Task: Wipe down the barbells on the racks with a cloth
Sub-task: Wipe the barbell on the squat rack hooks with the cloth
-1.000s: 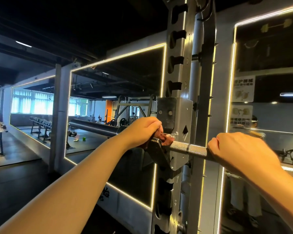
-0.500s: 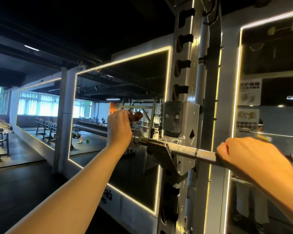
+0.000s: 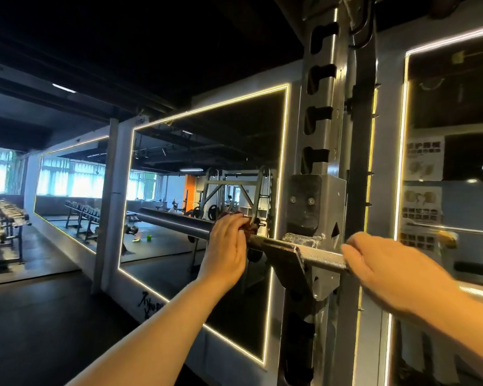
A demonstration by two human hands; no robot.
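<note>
A steel barbell [image 3: 321,257] lies across the hook of a grey rack upright [image 3: 317,162], its dark sleeve [image 3: 173,222] pointing left. My left hand [image 3: 226,246] grips a brown cloth [image 3: 244,222] wrapped round the bar where the sleeve meets the shaft, just left of the hook. On the knurled shaft to the right of the upright, my right hand [image 3: 379,270] is curled round the bar. Most of the cloth is hidden under my fingers.
Lit-edged wall mirrors [image 3: 207,207] stand behind the rack and reflect other gym machines. A dumbbell rack [image 3: 0,221] stands far left on the dark floor [image 3: 39,316]. Posters [image 3: 423,188] hang in the right mirror.
My left hand with the cloth slid left off the hook area along the bar, then settled at the sleeve collar. The right hand kept its hold on the shaft.
</note>
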